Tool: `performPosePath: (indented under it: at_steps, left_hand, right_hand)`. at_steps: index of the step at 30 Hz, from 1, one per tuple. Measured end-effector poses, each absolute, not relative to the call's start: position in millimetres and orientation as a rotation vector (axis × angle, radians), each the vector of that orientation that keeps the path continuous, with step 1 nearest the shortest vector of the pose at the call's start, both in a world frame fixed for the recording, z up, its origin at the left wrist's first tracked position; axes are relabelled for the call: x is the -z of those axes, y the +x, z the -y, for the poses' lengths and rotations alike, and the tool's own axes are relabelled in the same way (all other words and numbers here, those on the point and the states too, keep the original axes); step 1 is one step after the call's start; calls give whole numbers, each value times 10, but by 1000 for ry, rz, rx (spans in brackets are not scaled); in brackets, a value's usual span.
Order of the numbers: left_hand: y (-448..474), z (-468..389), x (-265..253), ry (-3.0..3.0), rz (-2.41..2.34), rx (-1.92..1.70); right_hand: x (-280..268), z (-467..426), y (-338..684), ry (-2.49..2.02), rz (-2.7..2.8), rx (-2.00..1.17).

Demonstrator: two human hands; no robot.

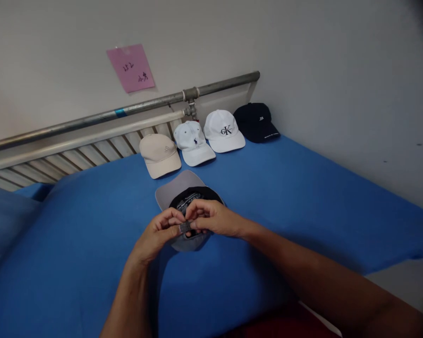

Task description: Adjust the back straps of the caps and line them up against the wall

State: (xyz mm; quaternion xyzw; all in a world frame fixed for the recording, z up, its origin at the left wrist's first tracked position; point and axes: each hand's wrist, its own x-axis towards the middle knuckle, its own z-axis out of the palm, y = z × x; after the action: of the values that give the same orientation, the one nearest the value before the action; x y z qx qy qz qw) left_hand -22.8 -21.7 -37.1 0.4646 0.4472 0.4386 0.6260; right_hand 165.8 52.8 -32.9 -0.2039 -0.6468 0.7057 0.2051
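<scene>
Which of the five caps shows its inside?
The grey cap, held by the left hand and right hand: its dark lining shows. The beige cap, polo-logo cap, CK cap and black cap show only their outsides.

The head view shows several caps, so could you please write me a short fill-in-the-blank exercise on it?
1. The left hand and right hand hold the strap of the nearest cap, whose brim points ____ the person.
2. Counting the beige cap, ____ caps stand in the row beyond it.
3. The covering beneath them is ____ in colour.
4. The paper on the wall is ____ in colour.

Missing words: away from; four; blue; pink.
</scene>
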Motion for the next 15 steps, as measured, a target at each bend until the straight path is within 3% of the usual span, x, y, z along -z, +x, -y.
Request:
performPosePath:
  at_steps: [4,10,15]
  left_hand:
    - [-204,208,359,1029,-1033,-1019]
    - [-196,197,374,974,-1072,-1047]
    - [-179,191,378,993,-1080,-1021]
  right_hand:
    - [303,-517,1654,-475,1813,-1829]
    - [329,-509,1635,-339,2182,-1167]
    - [352,-491,1616,-295,2138,-1148]
